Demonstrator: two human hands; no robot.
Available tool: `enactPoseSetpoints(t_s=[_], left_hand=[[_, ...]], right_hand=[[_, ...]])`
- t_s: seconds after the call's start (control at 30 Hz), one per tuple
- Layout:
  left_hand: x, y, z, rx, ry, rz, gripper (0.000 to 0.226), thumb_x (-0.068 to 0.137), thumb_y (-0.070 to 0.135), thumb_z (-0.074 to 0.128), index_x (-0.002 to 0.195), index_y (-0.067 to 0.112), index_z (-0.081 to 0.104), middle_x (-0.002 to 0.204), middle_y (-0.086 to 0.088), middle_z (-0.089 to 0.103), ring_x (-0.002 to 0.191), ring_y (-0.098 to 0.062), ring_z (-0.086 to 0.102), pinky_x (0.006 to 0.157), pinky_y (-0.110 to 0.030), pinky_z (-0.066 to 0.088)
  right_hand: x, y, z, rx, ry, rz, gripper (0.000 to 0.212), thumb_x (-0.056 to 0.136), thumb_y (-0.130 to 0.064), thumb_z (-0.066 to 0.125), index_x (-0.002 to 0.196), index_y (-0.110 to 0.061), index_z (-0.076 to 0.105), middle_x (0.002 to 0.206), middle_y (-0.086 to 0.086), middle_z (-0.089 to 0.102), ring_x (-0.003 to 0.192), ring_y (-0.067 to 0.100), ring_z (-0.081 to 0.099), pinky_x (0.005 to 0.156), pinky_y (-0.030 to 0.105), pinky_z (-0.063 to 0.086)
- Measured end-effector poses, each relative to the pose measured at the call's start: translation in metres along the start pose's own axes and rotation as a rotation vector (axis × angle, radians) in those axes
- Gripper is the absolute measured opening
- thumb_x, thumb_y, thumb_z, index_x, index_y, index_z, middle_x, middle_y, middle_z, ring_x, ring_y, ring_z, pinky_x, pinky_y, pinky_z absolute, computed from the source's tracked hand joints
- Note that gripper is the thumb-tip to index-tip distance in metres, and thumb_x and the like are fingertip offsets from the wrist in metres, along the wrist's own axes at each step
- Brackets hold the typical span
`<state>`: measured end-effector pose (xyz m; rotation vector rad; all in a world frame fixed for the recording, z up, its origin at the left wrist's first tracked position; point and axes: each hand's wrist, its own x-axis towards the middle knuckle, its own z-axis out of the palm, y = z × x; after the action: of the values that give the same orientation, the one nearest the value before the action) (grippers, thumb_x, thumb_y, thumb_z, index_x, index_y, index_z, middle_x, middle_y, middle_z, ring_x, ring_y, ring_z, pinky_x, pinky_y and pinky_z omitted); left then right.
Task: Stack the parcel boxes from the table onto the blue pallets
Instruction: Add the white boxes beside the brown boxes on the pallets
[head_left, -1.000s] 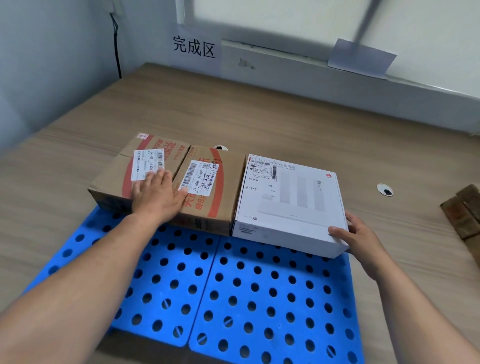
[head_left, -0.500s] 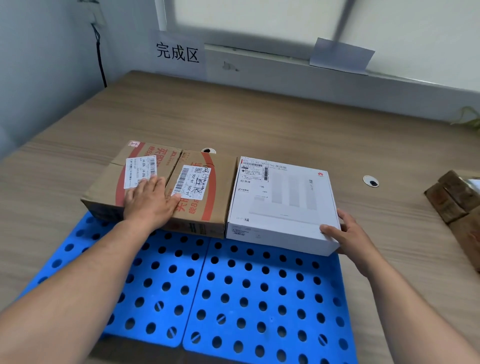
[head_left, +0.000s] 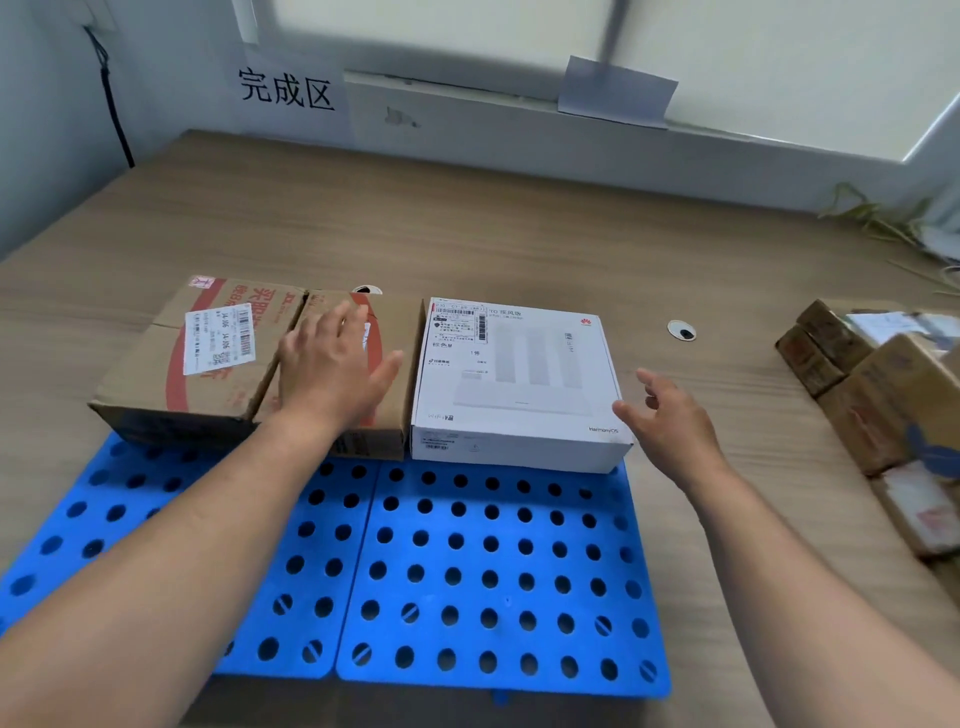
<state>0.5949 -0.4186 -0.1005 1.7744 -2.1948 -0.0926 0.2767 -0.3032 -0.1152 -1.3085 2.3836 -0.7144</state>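
Two blue perforated pallets (head_left: 483, 571) lie side by side on the wooden table. Along their far edge sit two brown cardboard parcels with red print, one on the left (head_left: 171, 374) and one beside it (head_left: 387, 410), then a white box (head_left: 519, 384) on the right. My left hand (head_left: 332, 374) hovers with spread fingers over the second brown parcel and holds nothing. My right hand (head_left: 670, 415) is open just off the white box's right front corner, apart from it.
Several more brown parcels (head_left: 883, 405) are piled at the table's right edge. A round cable grommet (head_left: 681, 330) sits in the tabletop behind the white box. A paper sign (head_left: 285, 93) hangs on the back wall; plant leaves (head_left: 878, 213) show far right.
Both hands have come off the boxes: the left lifted from the brown parcels and shifted right, the right drew away from the white box's corner. The view has turned slightly right.
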Motion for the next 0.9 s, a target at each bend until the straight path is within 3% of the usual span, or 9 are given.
enactPoseSetpoints(t_s=[0.3,0.5,0.9], left_hand=[[-0.061,0.129,0.007,-0.176,0.119,0.278,0.050,0.087,0.043,0.061,0.124,0.010,0.057,0.126,-0.008,0.057,0.118,-0.029,0.050,0.096,-0.045,0.036],[-0.122,0.207,0.023,-0.212,0.022,0.351,0.058,0.080,0.054,0.041,0.106,0.009,0.068,0.107,-0.006,0.067,0.099,-0.029,0.063,0.083,-0.044,0.047],[-0.223,0.363,0.036,-0.174,-0.034,0.467,0.063,0.077,0.055,0.046,0.116,0.009,0.063,0.106,-0.008,0.067,0.094,-0.030,0.064,0.076,-0.041,0.050]], right_hand=[[-0.041,0.029,-0.062,-0.295,0.193,-0.163,0.036,0.092,-0.026,0.053,0.129,-0.024,0.057,0.128,-0.003,0.056,0.118,0.018,0.050,0.081,0.032,0.044],[-0.085,0.084,-0.100,-0.336,0.194,-0.201,0.035,0.093,-0.027,0.050,0.127,-0.026,0.058,0.125,-0.005,0.056,0.118,0.016,0.049,0.079,0.030,0.044],[-0.150,0.207,-0.190,-0.384,0.222,-0.251,0.037,0.092,-0.029,0.052,0.128,-0.022,0.058,0.124,0.001,0.058,0.115,0.022,0.052,0.084,0.034,0.047]])
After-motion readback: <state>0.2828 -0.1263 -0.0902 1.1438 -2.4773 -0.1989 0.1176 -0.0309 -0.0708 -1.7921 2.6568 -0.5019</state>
